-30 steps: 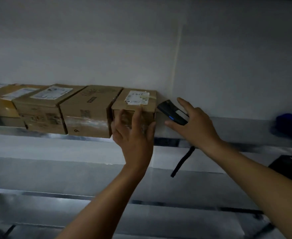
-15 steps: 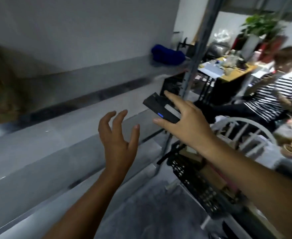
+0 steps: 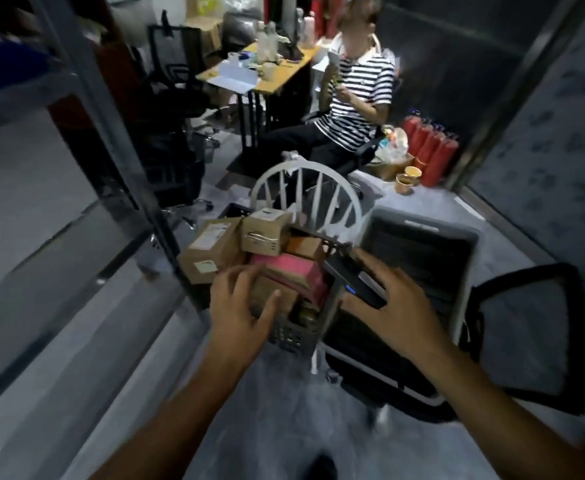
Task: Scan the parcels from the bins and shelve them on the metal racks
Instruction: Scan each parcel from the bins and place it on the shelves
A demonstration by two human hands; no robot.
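The left hand (image 3: pixel 241 308) is poised over the parcels (image 3: pixel 286 268) in the bin (image 3: pixel 291 338).
A brown parcel (image 3: pixel 289 298) lies just beyond and below its fingers, which are spread, loosely bent, with nothing held; the parcel's long axis cannot be told. The scanner (image 3: pixel 353 280) is gripped by the right hand (image 3: pixel 400 315) beside the bin, so the left is judged nearer.

parcels (image 3: pixel 261 233): brown and pink boxes | heaped in dark bin (image 3: pixel 291 336)

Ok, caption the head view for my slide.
Left hand over the bin of parcels; right hand holds the scanner.
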